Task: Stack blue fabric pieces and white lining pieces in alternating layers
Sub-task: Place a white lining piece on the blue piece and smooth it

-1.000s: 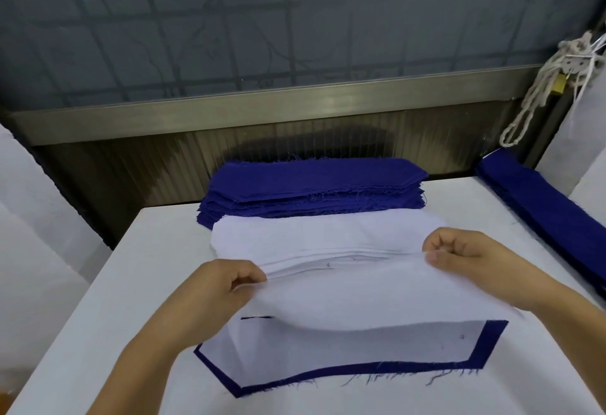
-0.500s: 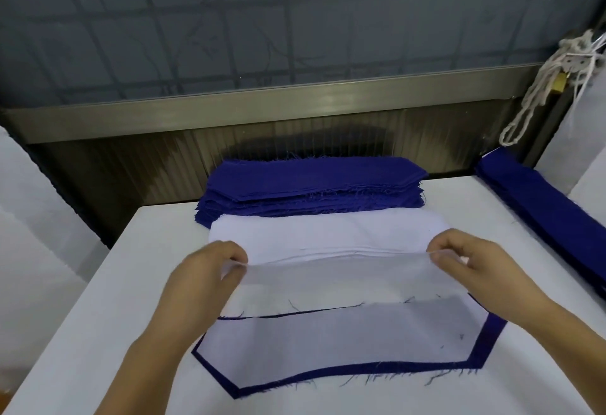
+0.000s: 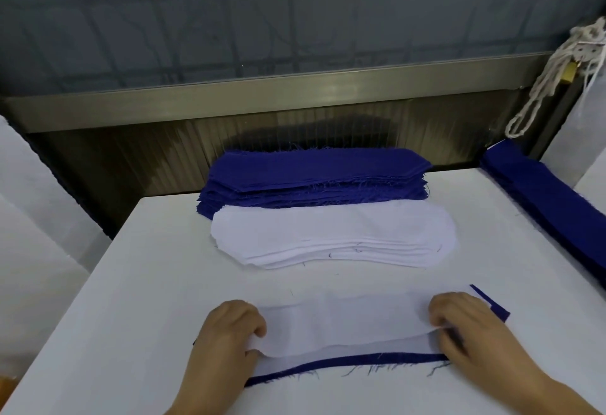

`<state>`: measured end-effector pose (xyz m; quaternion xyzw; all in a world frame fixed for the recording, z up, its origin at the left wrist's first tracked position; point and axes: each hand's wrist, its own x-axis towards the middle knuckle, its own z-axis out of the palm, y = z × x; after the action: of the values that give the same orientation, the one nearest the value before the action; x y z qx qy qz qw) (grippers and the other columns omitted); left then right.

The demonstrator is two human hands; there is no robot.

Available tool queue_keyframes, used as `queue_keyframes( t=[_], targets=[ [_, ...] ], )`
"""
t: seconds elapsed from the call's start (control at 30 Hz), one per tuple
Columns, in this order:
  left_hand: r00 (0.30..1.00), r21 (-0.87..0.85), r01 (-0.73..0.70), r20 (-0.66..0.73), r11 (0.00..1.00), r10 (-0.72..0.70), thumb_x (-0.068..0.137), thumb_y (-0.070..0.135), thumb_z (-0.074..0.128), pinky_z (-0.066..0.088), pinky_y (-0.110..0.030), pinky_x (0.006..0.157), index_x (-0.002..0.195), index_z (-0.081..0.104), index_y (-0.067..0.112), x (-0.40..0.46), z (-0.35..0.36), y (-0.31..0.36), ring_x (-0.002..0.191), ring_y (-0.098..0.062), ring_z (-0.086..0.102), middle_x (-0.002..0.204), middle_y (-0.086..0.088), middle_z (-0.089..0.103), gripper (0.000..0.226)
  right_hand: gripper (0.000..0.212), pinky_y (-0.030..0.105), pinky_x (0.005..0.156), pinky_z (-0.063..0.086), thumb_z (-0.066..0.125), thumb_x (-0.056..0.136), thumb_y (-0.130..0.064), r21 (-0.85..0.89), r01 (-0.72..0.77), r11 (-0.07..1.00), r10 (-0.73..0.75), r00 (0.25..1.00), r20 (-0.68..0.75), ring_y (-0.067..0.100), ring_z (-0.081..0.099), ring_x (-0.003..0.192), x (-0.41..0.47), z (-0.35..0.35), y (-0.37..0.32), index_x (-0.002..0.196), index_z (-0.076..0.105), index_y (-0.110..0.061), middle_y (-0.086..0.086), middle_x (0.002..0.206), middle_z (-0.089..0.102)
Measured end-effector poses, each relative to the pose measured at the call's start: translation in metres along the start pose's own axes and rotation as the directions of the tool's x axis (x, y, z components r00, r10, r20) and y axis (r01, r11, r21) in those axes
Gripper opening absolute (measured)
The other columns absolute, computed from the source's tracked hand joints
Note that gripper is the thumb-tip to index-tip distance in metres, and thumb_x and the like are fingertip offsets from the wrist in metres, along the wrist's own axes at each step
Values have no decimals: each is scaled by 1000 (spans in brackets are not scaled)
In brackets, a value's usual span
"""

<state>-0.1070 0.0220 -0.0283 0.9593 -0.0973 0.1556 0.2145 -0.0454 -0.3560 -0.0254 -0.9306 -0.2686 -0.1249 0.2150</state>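
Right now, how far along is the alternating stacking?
Done: little; the near stack shows one blue edge under white lining. In hand: left hand and right hand grip the ends of a white lining piece on it. Left: most of it, judging by the thick blue pile and white pile behind.

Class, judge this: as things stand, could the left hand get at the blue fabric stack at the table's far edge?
Probably yes: nothing stands between the left hand and the blue fabric stack, only the low white lining pile, though it now holds a lining piece.
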Motion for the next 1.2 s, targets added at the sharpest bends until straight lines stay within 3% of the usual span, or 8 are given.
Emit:
queue_keyframes(
  t=[0.33,0.53,0.7,0.83,0.97,1.07,1.13,1.2],
  targets=[
    [999,56,-44,-28,997,46,29,-13,72,37,-22,71,64,56,18,-3,2,1,77,-6,42,73,11,54,50,23,20,68,39,59,54,1,-41,77,996,-79,995,-52,5,45,76,-1,2,0,69,55,-16,-12,82,56],
    [998,86,-47,-31,995,50,27,-16,71,35,-21,68,63,58,18,-3,4,1,74,-6,39,70,10,52,52,25,17,70,38,61,54,6,-81,152,985,-155,987,-34,8,46,77,-2,0,-1,67,58,-14,-8,79,59],
    [999,80,-26,-30,996,28,28,-16,72,36,-22,67,63,60,20,-4,4,-1,74,-7,40,71,9,52,51,18,11,76,36,43,70,-8,-17,186,982,-186,983,13,3,46,81,-1,-2,-3,70,58,-17,-11,82,59],
    [1000,70,10,-27,997,-8,29,-16,74,37,-24,66,63,62,19,-5,2,-4,73,-6,41,72,8,53,50,20,12,75,38,55,64,-3,11,163,987,-163,985,53,1,46,80,0,-3,-2,71,58,-21,-15,84,56],
    [1000,81,-4,-8,997,5,28,-12,81,39,-22,70,66,66,20,-8,-3,-6,78,-4,46,77,9,60,52,4,12,73,39,55,76,-22,33,172,985,-174,981,86,-1,48,82,-1,-8,-4,73,56,-25,-20,88,53],
    [1000,70,18,-3,997,-17,32,-7,85,42,-21,70,69,67,22,-10,-6,-8,78,-3,51,81,12,62,50,14,17,74,42,53,89,-32,78,149,986,-156,985,80,1,52,85,-2,-10,-3,75,55,-29,-22,89,53],
    [1000,63,13,-22,998,-11,39,-7,78,41,-22,70,68,66,20,-10,-6,-10,78,-5,52,81,11,62,42,20,21,73,42,53,93,-24,98,105,990,-111,992,63,4,53,82,-1,-10,-2,74,54,-27,-20,87,53],
    [998,78,-8,-65,997,13,51,-4,57,40,-22,69,62,62,16,-10,-7,-12,77,-8,52,77,8,61,23,23,23,71,43,68,84,-9,73,59,996,-64,996,67,7,54,79,0,-8,-2,72,56,-25,-19,84,54]
  ],
)
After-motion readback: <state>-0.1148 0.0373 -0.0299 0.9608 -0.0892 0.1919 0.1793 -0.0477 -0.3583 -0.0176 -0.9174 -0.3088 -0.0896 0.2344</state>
